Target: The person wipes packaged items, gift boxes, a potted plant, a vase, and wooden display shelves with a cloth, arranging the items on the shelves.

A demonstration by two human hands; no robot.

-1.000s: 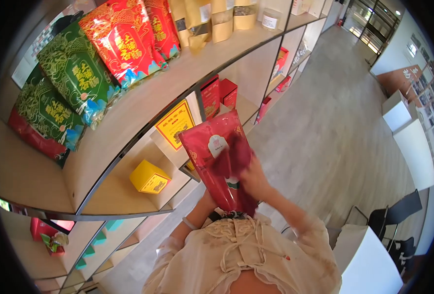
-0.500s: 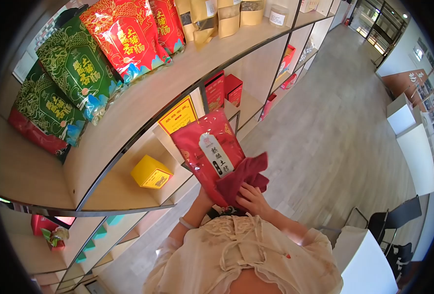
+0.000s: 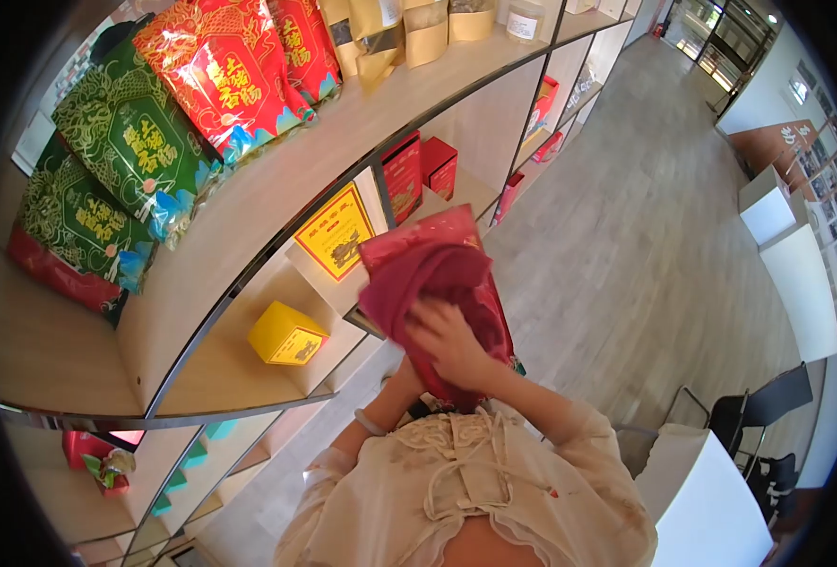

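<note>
A shiny red food bag (image 3: pixel 434 230) is held up in front of my chest. My left hand (image 3: pixel 406 382) holds it low on its left edge, with the fingers hidden behind the bag. Over the bag's front lies a dark red cloth (image 3: pixel 390 293), bunched and partly folded. My right hand (image 3: pixel 451 348) presses the cloth against the bag, its fingers slightly blurred and bent into the fabric. The cloth and hand cover the bag's printed label.
Curved wooden shelving (image 3: pixel 362 123) on the left carries green bags (image 3: pixel 139 142), red bags (image 3: pixel 220 80) and brown paper pouches (image 3: pixel 425 33). A yellow box (image 3: pixel 288 333) sits on the lower shelf. To the right are a white counter (image 3: pixel 707 501) and a black chair (image 3: pixel 768 402).
My right hand has moved the cloth up and left across the bag, covering the label that showed before. The bag has turned and tilts more away from me.
</note>
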